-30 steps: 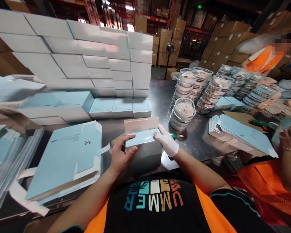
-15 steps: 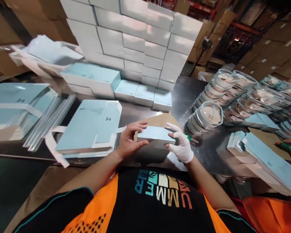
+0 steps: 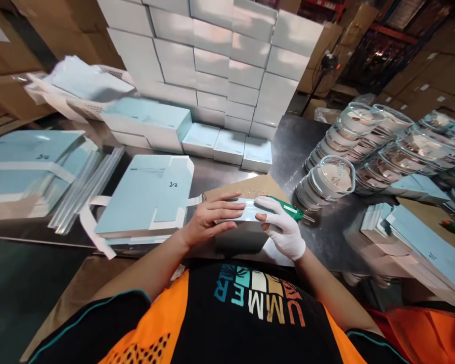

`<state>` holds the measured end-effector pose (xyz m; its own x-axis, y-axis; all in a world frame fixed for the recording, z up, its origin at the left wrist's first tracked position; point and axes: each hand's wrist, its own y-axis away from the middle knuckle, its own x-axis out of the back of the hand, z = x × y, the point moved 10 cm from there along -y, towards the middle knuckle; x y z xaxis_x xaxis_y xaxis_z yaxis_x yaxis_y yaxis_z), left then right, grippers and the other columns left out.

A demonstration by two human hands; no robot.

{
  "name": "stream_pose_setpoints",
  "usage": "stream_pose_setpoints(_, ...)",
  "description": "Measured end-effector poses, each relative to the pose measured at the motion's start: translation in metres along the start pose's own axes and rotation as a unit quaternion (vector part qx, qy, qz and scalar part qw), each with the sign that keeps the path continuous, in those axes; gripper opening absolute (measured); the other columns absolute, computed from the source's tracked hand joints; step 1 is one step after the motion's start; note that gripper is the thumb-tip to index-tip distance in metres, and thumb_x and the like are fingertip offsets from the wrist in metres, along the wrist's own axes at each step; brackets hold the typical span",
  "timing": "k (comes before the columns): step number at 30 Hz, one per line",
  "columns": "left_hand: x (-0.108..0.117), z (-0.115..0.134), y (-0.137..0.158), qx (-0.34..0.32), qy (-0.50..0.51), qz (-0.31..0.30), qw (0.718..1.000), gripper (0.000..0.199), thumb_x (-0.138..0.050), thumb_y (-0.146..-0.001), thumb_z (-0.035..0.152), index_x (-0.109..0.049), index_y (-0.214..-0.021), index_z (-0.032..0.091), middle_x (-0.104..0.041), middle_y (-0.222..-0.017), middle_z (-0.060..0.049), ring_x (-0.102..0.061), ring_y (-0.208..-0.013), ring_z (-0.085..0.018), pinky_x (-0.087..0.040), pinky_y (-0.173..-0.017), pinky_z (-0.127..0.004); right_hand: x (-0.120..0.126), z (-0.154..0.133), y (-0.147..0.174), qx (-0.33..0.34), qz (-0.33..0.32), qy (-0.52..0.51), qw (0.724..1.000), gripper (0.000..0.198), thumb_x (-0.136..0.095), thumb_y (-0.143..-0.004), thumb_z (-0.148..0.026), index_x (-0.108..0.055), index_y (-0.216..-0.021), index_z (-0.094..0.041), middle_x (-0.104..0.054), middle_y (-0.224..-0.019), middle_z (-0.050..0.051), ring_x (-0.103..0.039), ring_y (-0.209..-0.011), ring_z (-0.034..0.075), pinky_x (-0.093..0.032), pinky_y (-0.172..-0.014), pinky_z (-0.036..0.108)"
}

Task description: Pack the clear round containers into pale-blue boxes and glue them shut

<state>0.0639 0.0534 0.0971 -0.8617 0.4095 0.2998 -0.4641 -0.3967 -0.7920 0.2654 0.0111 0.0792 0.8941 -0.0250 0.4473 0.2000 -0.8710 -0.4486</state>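
Observation:
A small light-blue box (image 3: 249, 214) sits at the table's near edge in front of me, its front side in shadow. My left hand (image 3: 215, 216) is bare and lies over its left part, fingers stretched out flat along the top. My right hand (image 3: 284, 230), in a white glove with bare fingertips, rests on the right part with its fingers extended over the top. Just behind the right hand a green glue gun (image 3: 290, 209) lies on a brown cardboard sheet (image 3: 267, 184), its nozzle pointing right.
A flat light-blue box blank (image 3: 144, 189) lies left, near clear plastic strips (image 3: 89, 187) and more blanks (image 3: 26, 151). White boxes (image 3: 212, 60) form a wall behind. Stacked round clear containers (image 3: 331, 177) stand right, beyond folded blue sheets (image 3: 420, 242).
My hands have gone from gripping the box's ends to lying over its top, with the left fingers now straightened. More of the glue gun shows. The view has shifted slightly.

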Motion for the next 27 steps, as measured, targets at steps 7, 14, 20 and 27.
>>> stream_pose_setpoints(7,-0.015,-0.102,0.077,0.37,0.196,0.178,0.89,0.155,-0.103,-0.053,0.077,-0.022,-0.176,0.029,-0.034,-0.176,-0.03,-0.039,-0.164,-0.045,-0.04,-0.129,-0.064,0.027,0.063,0.023,-0.173,0.198,-0.028,0.964,0.097,-0.089,-0.076,-0.064,-0.053,-0.154,-0.017,-0.065,-0.152,0.023,-0.064,-0.141,0.036,-0.053,-0.121,0.054)
stream_pose_setpoints(14,-0.08,-0.107,0.098,0.527,0.37,0.201,0.738,0.104,-0.106,-0.053,0.069,-0.066,-0.135,0.018,-0.074,-0.136,-0.022,-0.076,-0.12,-0.039,-0.059,-0.112,-0.057,0.065,0.078,0.026,-0.209,0.383,-0.09,0.895,0.083,-0.077,-0.084,-0.06,-0.05,-0.15,-0.018,-0.07,-0.142,0.019,-0.072,-0.126,0.031,-0.059,-0.113,0.051)
stream_pose_setpoints(20,-0.046,-0.128,0.048,0.514,0.384,0.262,0.721,0.071,-0.109,-0.054,0.041,-0.075,-0.112,0.017,-0.081,-0.114,-0.012,-0.078,-0.098,-0.028,-0.068,-0.091,-0.04,0.044,0.087,0.024,-0.188,0.29,-0.189,0.919,0.113,-0.081,-0.086,-0.072,-0.025,-0.174,-0.028,-0.038,-0.178,0.019,-0.055,-0.155,0.034,-0.047,-0.129,0.056)
stream_pose_setpoints(27,0.08,-0.223,-0.027,0.511,0.279,0.394,0.711,0.024,-0.081,-0.095,0.031,-0.071,-0.107,0.013,-0.074,-0.086,-0.008,-0.071,-0.074,-0.019,-0.064,-0.073,-0.03,-0.016,0.123,0.048,-0.267,0.087,-0.137,0.95,0.086,-0.084,-0.085,-0.066,-0.059,-0.157,-0.026,-0.065,-0.158,0.02,-0.079,-0.118,0.033,-0.065,-0.108,0.057)
